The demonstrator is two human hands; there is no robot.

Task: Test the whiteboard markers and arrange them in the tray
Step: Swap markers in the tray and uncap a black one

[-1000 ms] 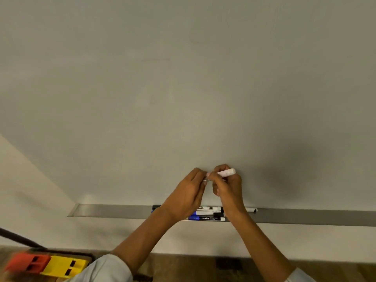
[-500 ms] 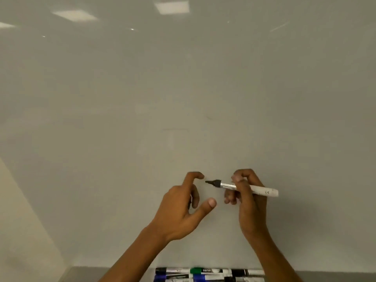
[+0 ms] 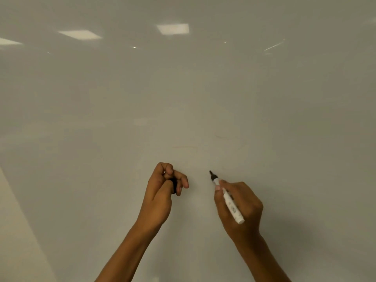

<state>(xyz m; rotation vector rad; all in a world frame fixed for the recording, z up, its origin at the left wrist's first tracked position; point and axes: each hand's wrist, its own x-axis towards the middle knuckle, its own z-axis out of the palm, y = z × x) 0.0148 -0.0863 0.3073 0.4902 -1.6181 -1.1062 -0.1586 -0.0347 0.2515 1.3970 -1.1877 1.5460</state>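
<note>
You have one whiteboard [image 3: 183,88] filling the frame. One uncapped marker [image 3: 227,197] with a white barrel sits at lower right of centre, and one black cap [image 3: 174,185] at lower centre. Two hands show: one left hand [image 3: 160,197], one right hand [image 3: 241,208]. Three bright ceiling-light reflections [image 3: 173,29] lie across the top.

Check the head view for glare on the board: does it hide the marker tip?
Head view: ceiling-light reflections glare only along the glossy white whiteboard top; the white marker's black tip in the right hand is sharp; soft shadow lies lower right.
</note>
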